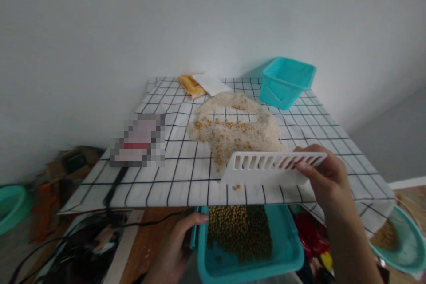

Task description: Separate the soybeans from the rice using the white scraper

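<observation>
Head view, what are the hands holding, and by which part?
Right hand: the white slotted board, by its right end. Left hand: the lower teal bin, by its left rim.

Right hand (pixel 324 173): grips the right end of a white slotted scraper (pixel 262 175), fingers at the slots.
Left hand (pixel 183 235): holds the left side of the turquoise bin (pixel 248 276), thumb at the rim.
Bin contents: yellow and dark green grains (pixel 233 226), heaped toward the far left; bin below the table's front edge.
Checked cloth (pixel 173 177): bears a spread of pale grain (pixel 268 135) dotted with yellow kernels (pixel 236 126); a few kernels lie just before the scraper.
Far right of cloth: turquoise container (pixel 278 93), upright.
Far edge: yellow packet (pixel 191 86) beside a white sheet (pixel 211 84).
Cloth, left: pixelated item (pixel 138 140).
Lower right: basin (pixel 411 250) holding yellowish material.
</observation>
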`<move>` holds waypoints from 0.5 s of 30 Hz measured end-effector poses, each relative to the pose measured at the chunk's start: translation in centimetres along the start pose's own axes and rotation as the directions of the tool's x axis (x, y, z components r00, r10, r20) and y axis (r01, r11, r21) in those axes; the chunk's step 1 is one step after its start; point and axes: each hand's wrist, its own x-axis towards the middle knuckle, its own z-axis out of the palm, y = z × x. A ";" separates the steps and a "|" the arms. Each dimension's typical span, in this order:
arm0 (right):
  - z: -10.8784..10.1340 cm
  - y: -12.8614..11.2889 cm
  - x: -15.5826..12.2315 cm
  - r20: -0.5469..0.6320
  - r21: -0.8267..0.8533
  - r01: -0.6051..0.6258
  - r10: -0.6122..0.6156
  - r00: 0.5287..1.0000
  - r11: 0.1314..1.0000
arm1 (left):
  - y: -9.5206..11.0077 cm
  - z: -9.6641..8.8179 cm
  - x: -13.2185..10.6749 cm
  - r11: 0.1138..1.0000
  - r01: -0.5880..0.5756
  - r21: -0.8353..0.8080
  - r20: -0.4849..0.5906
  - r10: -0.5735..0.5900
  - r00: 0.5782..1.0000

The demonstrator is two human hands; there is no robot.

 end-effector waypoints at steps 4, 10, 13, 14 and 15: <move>-0.3 0.3 0.9 -0.166 0.045 0.008 0.000 0.986 0.999 | 0.2 0.5 -0.1 1.000 -0.002 0.009 -0.038 0.003 0.999; -0.6 0.9 1.1 -0.177 0.050 -0.026 0.035 0.984 0.998 | 0.4 0.8 -0.6 0.999 0.020 -0.045 -0.008 -0.020 1.000; -0.6 1.0 0.4 -0.123 0.023 -0.060 0.062 0.990 0.998 | 0.3 0.6 -0.6 0.999 0.025 -0.045 -0.012 -0.025 1.000; -0.6 0.9 0.3 -0.099 0.014 -0.066 0.067 0.993 0.998 | 0.3 0.5 -0.6 0.999 0.029 -0.041 -0.019 -0.029 0.999; -0.7 0.9 0.1 -0.072 0.008 -0.069 0.070 0.995 0.998 | 0.4 0.5 -0.5 0.999 0.030 -0.036 -0.026 -0.031 0.999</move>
